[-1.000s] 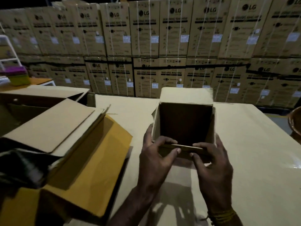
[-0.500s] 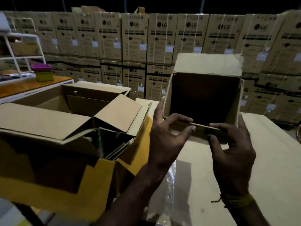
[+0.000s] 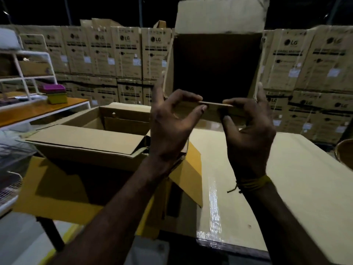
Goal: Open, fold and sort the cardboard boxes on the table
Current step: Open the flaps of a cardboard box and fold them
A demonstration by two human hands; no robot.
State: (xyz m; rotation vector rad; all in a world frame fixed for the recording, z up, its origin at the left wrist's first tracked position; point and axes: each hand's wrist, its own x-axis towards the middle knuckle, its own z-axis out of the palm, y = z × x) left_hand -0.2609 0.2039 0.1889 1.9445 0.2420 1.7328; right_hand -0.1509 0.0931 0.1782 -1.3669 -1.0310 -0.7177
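Observation:
I hold a small brown cardboard box (image 3: 219, 20) up in the air above the table (image 3: 305, 178), its open mouth turned toward me and its dark inside showing. One flap stands up at the top. My left hand (image 3: 170, 127) pinches the near bottom flap from the left, fingers along the box's left side. My right hand (image 3: 248, 131) pinches the same flap from the right, with a finger on the box's right edge. The flap's thin edge shows between my thumbs.
A large open carton (image 3: 91, 138) with spread flaps sits at the left on a yellow surface (image 3: 57, 190). Behind stands a wall of stacked printed cartons (image 3: 124, 52). A white wire rack (image 3: 28, 73) and an orange-topped table are at far left. A round brown object (image 3: 345, 152) is at the right edge.
Both hands have lifted the small box from the tabletop up to chest height, and it now looms larger and higher. The camera has tilted upward and left.

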